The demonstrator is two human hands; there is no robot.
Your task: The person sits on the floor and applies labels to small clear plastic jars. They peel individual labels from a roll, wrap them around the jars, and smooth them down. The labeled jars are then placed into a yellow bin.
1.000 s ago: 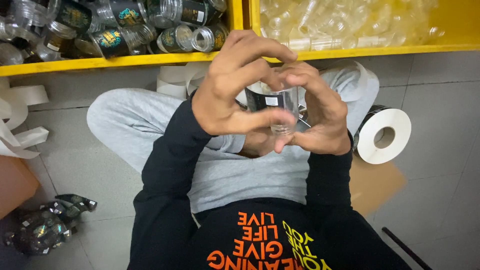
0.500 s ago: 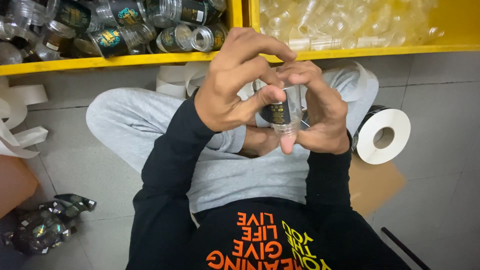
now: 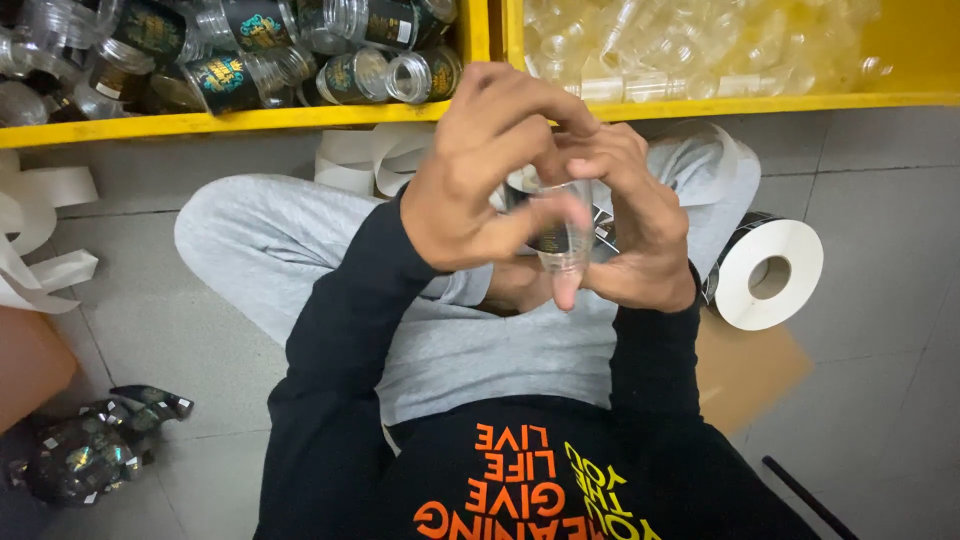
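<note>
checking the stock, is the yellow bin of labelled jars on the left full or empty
Full: the yellow bin is heaped with clear jars wearing dark labels, lying tipped on their sides.

We see two yellow plastic crates [image 3: 300, 118], a clear plastic jar with a black label [image 3: 560, 235], grey trousers [image 3: 300, 260], and a white label roll [image 3: 768, 272].

Clear jar [image 3: 562, 235]: largely covered by left hand [image 3: 480, 185] and right hand [image 3: 630, 235]; grip contact unclear; label only partly seen.
Yellow bin of labelled jars [image 3: 250, 118]: cut off at top edge.
Yellow bin of clear jars [image 3: 760, 100]: contents blurred, cut off.
Crumpled backing scrap [image 3: 85, 455]: detail indistinct.
</note>
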